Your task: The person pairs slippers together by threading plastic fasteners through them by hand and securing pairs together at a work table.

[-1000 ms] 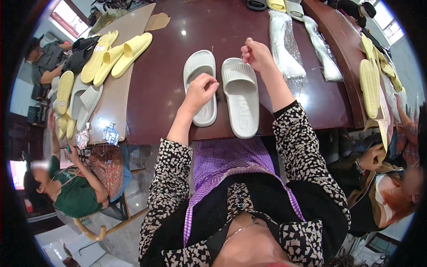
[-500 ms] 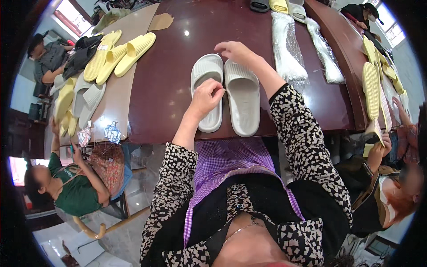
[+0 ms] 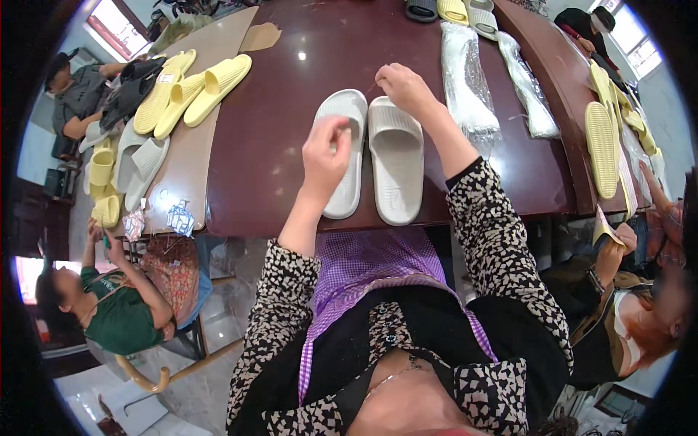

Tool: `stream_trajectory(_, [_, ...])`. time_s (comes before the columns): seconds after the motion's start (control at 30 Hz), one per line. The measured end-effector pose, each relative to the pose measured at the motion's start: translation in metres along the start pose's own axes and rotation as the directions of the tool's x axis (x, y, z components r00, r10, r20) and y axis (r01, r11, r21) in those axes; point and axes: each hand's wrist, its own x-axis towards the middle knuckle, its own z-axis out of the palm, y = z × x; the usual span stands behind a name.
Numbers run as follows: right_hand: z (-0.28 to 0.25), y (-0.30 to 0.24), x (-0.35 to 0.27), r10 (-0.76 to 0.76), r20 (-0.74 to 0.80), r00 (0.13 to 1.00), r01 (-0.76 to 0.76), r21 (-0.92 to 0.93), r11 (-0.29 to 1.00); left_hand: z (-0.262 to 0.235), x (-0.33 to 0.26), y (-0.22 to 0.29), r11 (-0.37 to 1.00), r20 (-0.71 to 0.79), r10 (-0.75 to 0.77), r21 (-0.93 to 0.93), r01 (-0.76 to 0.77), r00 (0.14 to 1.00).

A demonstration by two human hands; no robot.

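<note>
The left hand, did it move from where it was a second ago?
Yes. The left hand has lifted off the middle of the left slipper and now hovers above it with fingers pinched, while the slipper pair lies in the same place on the table.

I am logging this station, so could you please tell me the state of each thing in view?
Left white slide: flat on the table, sole down, partly under the left hand.
Right white slide: flat beside it, toe end under the right hand.
Left hand: raised over its slide, fingers pinched; grip unclear.
Right hand: fingers curled at the toe end; grip unclear.
Yellow slides: piled loosely.
Plastic bags: lying flat.
</note>
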Motion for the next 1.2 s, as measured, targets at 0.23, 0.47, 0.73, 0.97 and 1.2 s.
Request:
stream_trajectory(0.23, [-0.015, -0.043, -0.027, -0.058, -0.151, 0.987, 0.080, 0.146, 0.986, 0.020, 0.073, -0.002, 0.856, 0.319, -0.433, -0.149, 0.495, 0.843])
stream_trajectory(0.47, [-0.014, -0.023, -0.045, 0.165, -0.141, 0.976, -0.094, 0.410, 0.907, 0.056, 0.072, -0.031, 0.886, 0.477, -0.449, 0.130, 0.445, 0.755])
stream_trajectory(0.73, [-0.018, -0.006, -0.048, 0.424, 0.029, 0.905, -0.216, 0.891, 0.400, 0.057, 0.067, -0.014, 0.647, 0.434, -0.621, -0.185, 0.740, 0.652])
stream_trajectory(0.97, [-0.014, -0.010, -0.047, 0.437, 0.043, 0.899, -0.292, 0.801, 0.523, 0.055, 0.067, -0.022, 0.607, 0.454, -0.613, -0.253, 0.754, 0.646])
stream_trajectory(1.2, [-0.006, -0.010, -0.047, 0.418, 0.033, 0.908, -0.273, 0.803, 0.530, 0.055, 0.063, -0.025, 0.612, 0.474, -0.563, -0.310, 0.727, 0.677])
